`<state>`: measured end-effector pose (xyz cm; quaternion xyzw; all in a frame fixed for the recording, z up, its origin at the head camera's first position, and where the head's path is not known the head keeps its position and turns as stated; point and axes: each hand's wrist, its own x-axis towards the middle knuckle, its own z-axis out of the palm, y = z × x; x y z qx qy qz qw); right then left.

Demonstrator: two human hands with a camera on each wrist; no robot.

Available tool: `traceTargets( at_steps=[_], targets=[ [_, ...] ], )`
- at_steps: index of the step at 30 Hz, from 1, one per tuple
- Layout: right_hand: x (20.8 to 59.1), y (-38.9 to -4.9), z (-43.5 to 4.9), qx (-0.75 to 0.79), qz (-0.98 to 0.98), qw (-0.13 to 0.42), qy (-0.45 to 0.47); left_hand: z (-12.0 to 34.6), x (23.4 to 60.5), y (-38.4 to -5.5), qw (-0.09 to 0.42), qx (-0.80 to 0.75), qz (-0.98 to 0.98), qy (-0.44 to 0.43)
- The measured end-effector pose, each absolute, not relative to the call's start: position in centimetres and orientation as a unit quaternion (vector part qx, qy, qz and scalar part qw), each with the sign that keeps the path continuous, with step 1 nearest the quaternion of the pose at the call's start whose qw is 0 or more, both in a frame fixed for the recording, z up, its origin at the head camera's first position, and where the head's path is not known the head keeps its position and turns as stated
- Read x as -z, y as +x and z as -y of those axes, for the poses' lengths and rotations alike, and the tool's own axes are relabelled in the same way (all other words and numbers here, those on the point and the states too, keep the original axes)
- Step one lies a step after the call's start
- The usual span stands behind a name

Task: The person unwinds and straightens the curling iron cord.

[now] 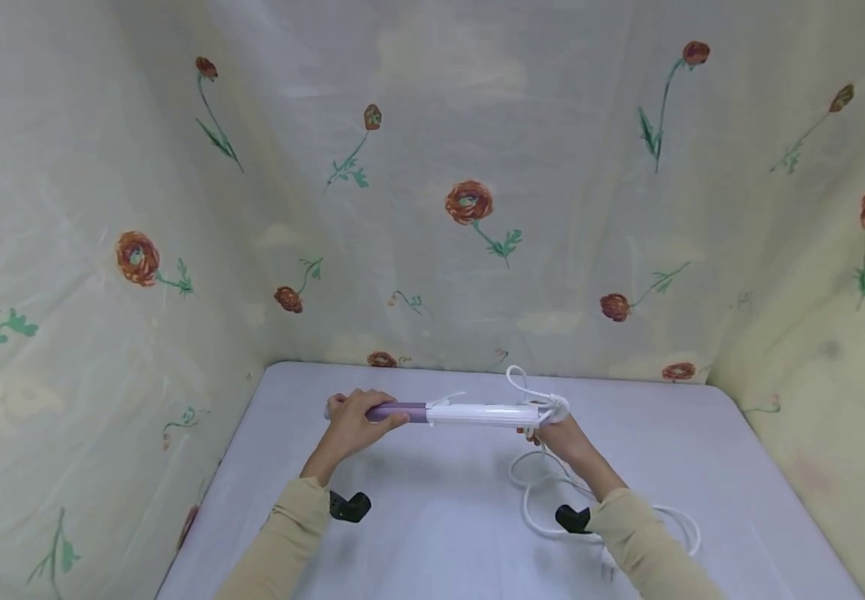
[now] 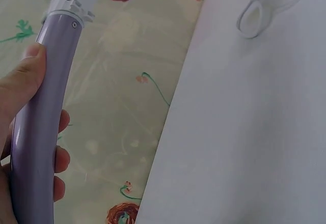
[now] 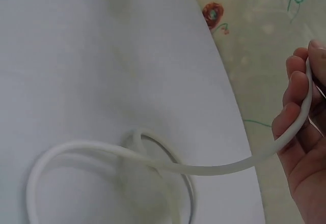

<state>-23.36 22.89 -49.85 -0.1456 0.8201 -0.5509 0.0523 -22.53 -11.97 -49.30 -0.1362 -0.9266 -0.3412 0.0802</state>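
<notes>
Above the table, a hair curling iron (image 1: pixel 483 414) with a purple handle and a long white section lies roughly level. My left hand (image 1: pixel 356 421) grips the purple handle (image 2: pixel 46 102), thumb along one side and fingertips showing on the other. At the white end, my right hand (image 1: pixel 566 439) holds the white cord (image 3: pixel 224 170), pinched between thumb and fingers in the right wrist view. Loops of the cord wrap around that end of the iron. The rest of it hangs down and coils on the tabletop.
A white table (image 1: pixel 432 517) spreads below the hands. Flower-printed sheeting (image 1: pixel 552 192) surrounds it at the back and sides. A black device sits under each wrist, the left one (image 1: pixel 350 506) and the right one (image 1: pixel 572 518).
</notes>
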Motion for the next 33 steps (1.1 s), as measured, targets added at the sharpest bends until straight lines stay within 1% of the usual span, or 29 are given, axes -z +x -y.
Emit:
traceTargets(
  at_steps=[2, 4, 6, 9, 12, 16, 18, 25, 29, 33],
  targets=[
    [49.5, -23.8, -23.2, 0.536, -0.826, 0.024, -0.171, 12.1, 49.3, -22.5, 0.081, 0.335, 0.928, -0.143],
    [49.9, -24.7, -23.9, 0.508, -0.838, -0.007, -0.199, 12.1, 49.3, -22.5, 0.08, 0.334, 0.928, -0.146],
    [50.1, -25.6, -24.7, 0.488, -0.846, -0.022, -0.213, 12.1, 49.3, -22.5, 0.081, 0.329, 0.93, -0.145],
    [49.6, -26.4, -25.5, 0.448, -0.872, -0.022, -0.197, 12.2, 49.2, -22.6, 0.088, 0.317, 0.933, -0.142],
    [48.7, -26.9, -25.9, 0.419, -0.892, -0.009, -0.17, 12.2, 49.3, -22.7, 0.093, 0.292, 0.941, -0.144],
    [47.4, -27.3, -26.1, 0.372, -0.913, -0.002, -0.165, 12.0, 49.4, -22.8, 0.098, 0.262, 0.949, -0.148],
    [46.8, -27.4, -26.1, 0.358, -0.918, -0.007, -0.172, 12.0, 49.5, -22.8, 0.102, 0.258, 0.949, -0.149],
    [44.5, -26.6, -25.6, 0.341, -0.923, -0.036, -0.174, 11.5, 50.1, -22.9, 0.129, 0.242, 0.952, -0.137],
    [43.5, -25.4, -25.0, 0.338, -0.925, -0.045, -0.167, 11.2, 50.5, -23.0, 0.151, 0.231, 0.954, -0.117],
    [42.9, -24.0, -24.3, 0.346, -0.921, -0.058, -0.171, 10.9, 50.7, -22.9, 0.156, 0.237, 0.954, -0.095]
  ],
)
